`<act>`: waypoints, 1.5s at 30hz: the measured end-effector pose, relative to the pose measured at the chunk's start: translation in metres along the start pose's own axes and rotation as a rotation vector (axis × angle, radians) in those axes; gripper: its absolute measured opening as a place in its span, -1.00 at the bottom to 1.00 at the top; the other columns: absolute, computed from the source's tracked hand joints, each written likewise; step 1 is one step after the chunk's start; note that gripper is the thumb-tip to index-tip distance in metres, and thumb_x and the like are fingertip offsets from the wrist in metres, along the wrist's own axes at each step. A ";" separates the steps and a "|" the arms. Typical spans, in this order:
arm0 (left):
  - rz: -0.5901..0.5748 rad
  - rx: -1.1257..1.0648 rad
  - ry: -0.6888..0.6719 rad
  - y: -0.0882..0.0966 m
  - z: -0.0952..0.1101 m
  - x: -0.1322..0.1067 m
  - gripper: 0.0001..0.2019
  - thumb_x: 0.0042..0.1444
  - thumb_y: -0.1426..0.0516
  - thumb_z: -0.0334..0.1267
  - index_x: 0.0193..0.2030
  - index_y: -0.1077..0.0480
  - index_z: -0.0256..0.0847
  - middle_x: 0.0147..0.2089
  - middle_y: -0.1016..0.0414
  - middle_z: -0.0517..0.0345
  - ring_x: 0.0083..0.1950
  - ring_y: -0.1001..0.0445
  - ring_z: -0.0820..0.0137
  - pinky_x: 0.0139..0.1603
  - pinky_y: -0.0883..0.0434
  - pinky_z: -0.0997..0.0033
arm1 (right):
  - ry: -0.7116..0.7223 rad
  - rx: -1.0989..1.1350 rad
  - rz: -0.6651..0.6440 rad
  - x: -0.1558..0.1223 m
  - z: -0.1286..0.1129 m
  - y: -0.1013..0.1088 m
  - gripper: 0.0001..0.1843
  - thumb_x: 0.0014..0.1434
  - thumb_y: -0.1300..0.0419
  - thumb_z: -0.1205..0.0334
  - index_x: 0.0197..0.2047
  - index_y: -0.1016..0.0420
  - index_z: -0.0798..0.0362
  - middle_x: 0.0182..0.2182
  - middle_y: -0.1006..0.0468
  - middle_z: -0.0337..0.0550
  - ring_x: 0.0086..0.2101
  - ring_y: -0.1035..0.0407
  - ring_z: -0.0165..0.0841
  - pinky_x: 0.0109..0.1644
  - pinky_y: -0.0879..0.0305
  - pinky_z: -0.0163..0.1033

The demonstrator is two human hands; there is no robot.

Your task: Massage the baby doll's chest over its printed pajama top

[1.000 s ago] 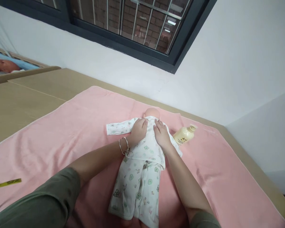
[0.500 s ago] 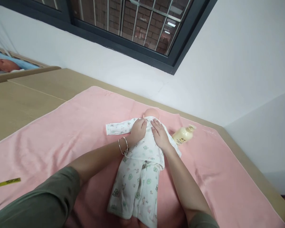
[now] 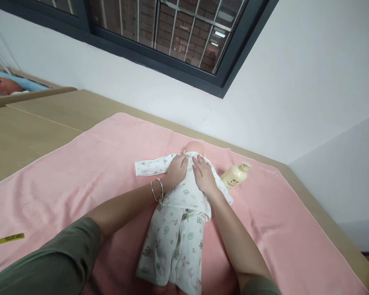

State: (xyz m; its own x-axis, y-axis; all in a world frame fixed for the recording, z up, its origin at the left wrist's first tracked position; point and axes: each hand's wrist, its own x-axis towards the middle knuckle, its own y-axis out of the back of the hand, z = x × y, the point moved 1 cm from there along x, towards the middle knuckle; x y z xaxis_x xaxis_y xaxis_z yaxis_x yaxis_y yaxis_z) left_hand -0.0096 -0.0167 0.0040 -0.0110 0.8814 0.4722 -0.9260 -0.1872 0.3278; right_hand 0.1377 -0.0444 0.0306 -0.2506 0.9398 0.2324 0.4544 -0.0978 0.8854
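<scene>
A baby doll lies on the bed in a white printed shirt (image 3: 187,192) and matching trousers (image 3: 172,246). Its bald head (image 3: 194,147) shows at the far end; its face is out of sight. My left hand (image 3: 176,170) rests at the upper left of the shirt near the collar, its fingers curled in on the cloth. Flat on the right side of the upper shirt lies my right hand (image 3: 203,174), fingers stretched out and slightly apart. The left sleeve (image 3: 152,166) extends sideways. A pale yellow pump bottle (image 3: 236,175) leans beside the right sleeve.
A pink blanket (image 3: 80,172) covers much of the wooden surface (image 3: 43,119). Yellow tape (image 3: 6,239) lies at the left edge. Another doll (image 3: 4,85) rests in a wooden-edged, blue-lined box. A white wall and dark-framed window (image 3: 172,69) stand behind.
The whole view has shifted slightly, so things sit a little further left. Both hands stay on the shirt; my right hand has barely moved against it.
</scene>
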 end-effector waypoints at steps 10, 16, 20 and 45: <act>-0.089 0.450 -0.052 -0.012 0.002 -0.009 -0.53 0.34 0.03 -0.30 0.34 -0.32 -0.38 0.41 -0.36 -0.24 0.47 -0.26 0.00 0.47 -0.23 -0.11 | -0.263 -0.066 0.010 0.005 0.013 0.001 -0.30 0.46 0.12 -0.05 0.49 -0.16 0.19 0.48 -0.10 0.19 0.49 0.14 0.03 0.52 0.16 0.15; -0.342 0.465 -0.128 0.006 -0.005 0.019 -0.58 0.40 0.10 -0.22 0.19 -0.46 -0.30 0.29 -0.51 -0.11 0.34 -0.43 0.16 0.43 -0.30 0.11 | -0.266 -0.202 -0.038 -0.018 -0.023 0.003 -0.33 0.47 0.14 0.10 0.50 -0.10 0.30 0.46 -0.13 0.31 0.45 0.02 0.08 0.49 0.11 0.17; -0.367 0.518 -0.130 0.009 -0.005 0.022 -0.56 0.41 0.12 -0.22 0.24 -0.41 -0.33 0.29 -0.50 -0.13 0.33 -0.43 0.15 0.42 -0.29 0.12 | -0.221 -0.135 -0.075 -0.027 -0.031 0.006 -0.37 0.43 0.05 0.13 0.47 -0.22 0.20 0.46 -0.17 0.18 0.45 0.00 0.03 0.49 0.04 0.10; -0.324 0.743 -0.143 -0.001 0.021 -0.010 -0.50 0.37 0.08 -0.23 0.34 -0.26 -0.48 0.32 -0.37 -0.42 0.36 -0.31 -0.08 0.32 -0.28 -0.12 | -0.190 0.025 0.018 -0.002 0.000 0.014 -0.46 0.44 0.10 0.13 0.33 -0.43 0.13 0.34 -0.41 0.07 0.37 -0.21 -0.15 0.47 -0.06 -0.03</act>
State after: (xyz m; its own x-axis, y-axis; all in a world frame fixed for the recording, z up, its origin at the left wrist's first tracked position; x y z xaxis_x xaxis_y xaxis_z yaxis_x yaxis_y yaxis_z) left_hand -0.0004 -0.0344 0.0164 0.3086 0.8869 0.3439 -0.3833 -0.2150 0.8983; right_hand 0.1452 -0.0480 0.0425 -0.0777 0.9832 0.1654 0.4792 -0.1087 0.8710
